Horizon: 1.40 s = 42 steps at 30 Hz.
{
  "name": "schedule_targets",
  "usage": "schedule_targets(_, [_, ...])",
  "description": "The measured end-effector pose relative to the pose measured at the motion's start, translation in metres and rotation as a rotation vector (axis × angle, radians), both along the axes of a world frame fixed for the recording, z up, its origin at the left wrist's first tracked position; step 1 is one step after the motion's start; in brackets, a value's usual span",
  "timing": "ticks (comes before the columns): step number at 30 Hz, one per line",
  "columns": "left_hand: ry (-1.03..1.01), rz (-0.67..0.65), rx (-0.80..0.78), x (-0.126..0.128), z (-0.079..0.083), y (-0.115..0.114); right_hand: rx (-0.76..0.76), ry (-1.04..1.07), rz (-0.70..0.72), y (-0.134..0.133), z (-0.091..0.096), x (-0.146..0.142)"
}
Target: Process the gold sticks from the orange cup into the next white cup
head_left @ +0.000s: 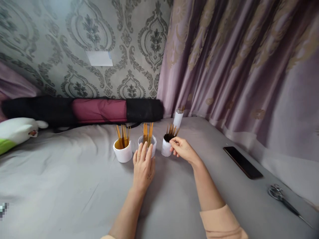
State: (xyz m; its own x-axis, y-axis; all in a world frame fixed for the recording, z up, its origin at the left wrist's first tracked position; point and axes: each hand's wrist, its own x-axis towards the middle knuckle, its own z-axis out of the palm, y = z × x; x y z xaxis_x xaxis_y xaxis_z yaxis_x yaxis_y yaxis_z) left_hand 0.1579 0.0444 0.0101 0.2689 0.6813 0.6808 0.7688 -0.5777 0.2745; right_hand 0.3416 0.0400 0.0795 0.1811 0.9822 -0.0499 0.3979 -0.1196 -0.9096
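Three short cups with thin brown sticks stand in a row on the grey sheet. My left hand (pixel 144 164) has its fingers stretched out in front of the middle, see-through cup (pixel 154 146); whether it touches the cup I cannot tell. Upright sticks (pixel 148 131) rise from that cup. My right hand (pixel 183 149) is pinched at the rim of the right-hand white cup (pixel 166 148), which has a dark inside and sticks (pixel 172 130) leaning out. What the pinch holds, if anything, is hidden. On the left, a white cup (pixel 123 154) with a yellow inside holds several sticks (pixel 123 136).
A taller white container (pixel 177 119) with sticks stands behind the right-hand cup. At right lie a black phone (pixel 243 162) and a dark-handled tool (pixel 282 199). A black and maroon roll (pixel 99 110) lies along the wall; a white and green plush toy (pixel 17 131) is at left.
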Motion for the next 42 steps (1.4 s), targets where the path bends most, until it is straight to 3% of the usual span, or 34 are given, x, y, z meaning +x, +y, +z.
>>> schedule_targets(8, [-0.054, 0.064, 0.033, 0.004, -0.009, 0.0, 0.048, 0.057, -0.041, 0.005, -0.003, 0.001])
schedule_targets(17, [-0.083, 0.043, 0.036, 0.006, -0.011, 0.0, 0.089, 0.119, -0.108, 0.014, -0.004, 0.014])
schedule_targets(42, [-0.094, 0.014, 0.048, 0.005, -0.012, 0.001, 0.132, -0.057, -0.442, 0.06, -0.015, 0.09])
